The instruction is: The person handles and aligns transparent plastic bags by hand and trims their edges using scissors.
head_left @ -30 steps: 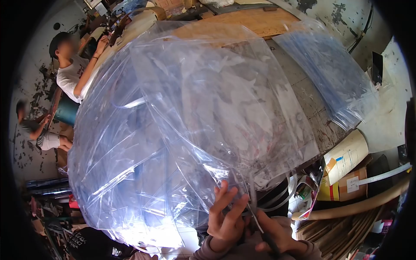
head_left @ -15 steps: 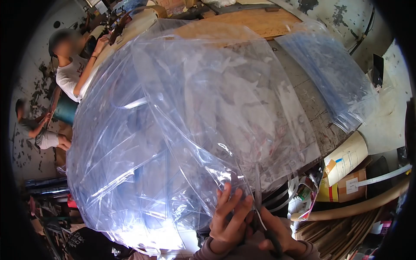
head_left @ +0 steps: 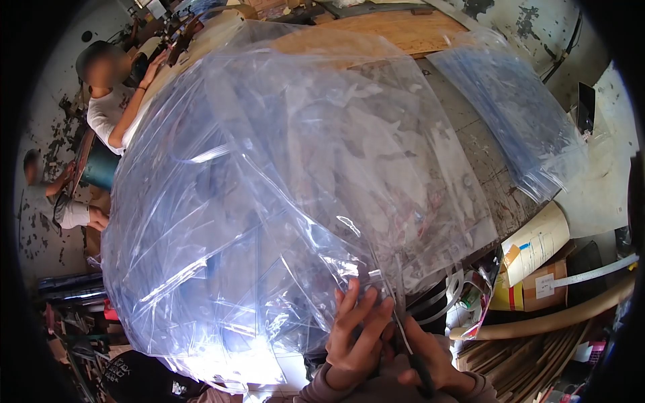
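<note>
A large pile of clear plastic sheeting (head_left: 222,201) spreads over the table, with bright reflections at its lower part. My left hand (head_left: 356,332) is at the sheet's near edge, fingers raised and apart; its thumb and whatever it may touch are hidden. My right hand (head_left: 430,359) is closed around a scissors-like tool (head_left: 418,369) with a dark handle and a thin metal blade. The blade points up and left beside a narrow clear strip (head_left: 399,285) at the edge of the sheet.
Folded clear sheets (head_left: 507,114) lie at the upper right. A wooden board (head_left: 383,32) is at the back. Cardboard boxes (head_left: 537,290), a long tube (head_left: 571,319) and wood strips (head_left: 531,359) are at lower right. Two people are at left; a dark cap (head_left: 131,376) shows below.
Both hands have shifted slightly right, with the tool. The near edge of the plastic and its narrow strip have also moved a little. The people at left have moved their arms slightly.
</note>
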